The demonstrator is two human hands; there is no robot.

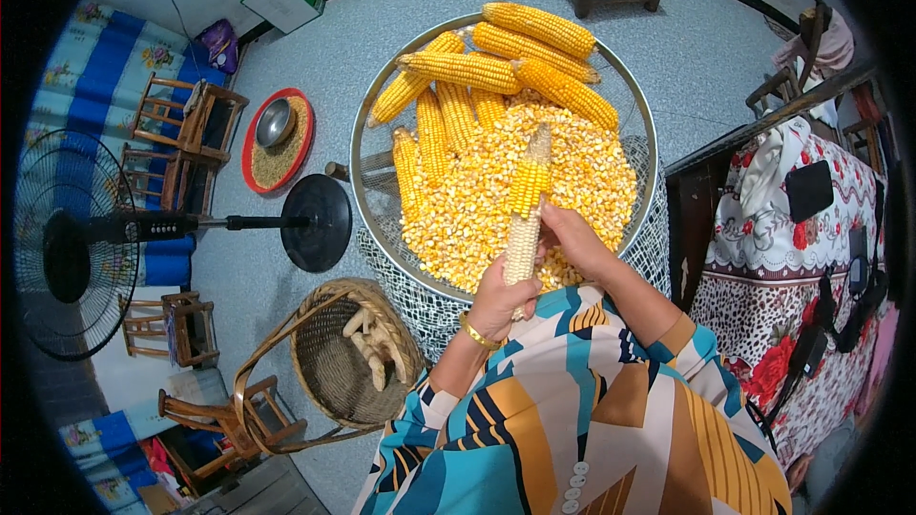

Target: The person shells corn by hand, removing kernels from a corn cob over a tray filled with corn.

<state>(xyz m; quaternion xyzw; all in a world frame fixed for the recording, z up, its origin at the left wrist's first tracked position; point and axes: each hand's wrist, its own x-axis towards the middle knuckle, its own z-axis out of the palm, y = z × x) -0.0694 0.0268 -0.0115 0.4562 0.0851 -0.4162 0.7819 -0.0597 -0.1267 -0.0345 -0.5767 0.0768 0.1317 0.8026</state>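
A partly shelled corn cob (530, 191) is held upright over a large round tray (360, 148). Yellow kernels still cover its upper middle, while the lower part is bare and pale. My left hand (496, 299) is closed round the bare lower end. Against the cob's right side, at the edge of the remaining kernels, my right hand (572, 240) presses with its thumb; its other fingers are partly hidden behind the cob. Loose corn kernels (592, 176) are heaped in the tray below. Several whole ears of corn (539, 30) lie along its far and left sides.
Left of me stands a woven basket (320, 362) with bare cobs (374, 343) in it. Beyond it are a fan (317, 222), a red tray (253, 172) of grain with a metal bowl (275, 122), and small wooden chairs (191, 148). A cloth-covered table (754, 257) stands right.
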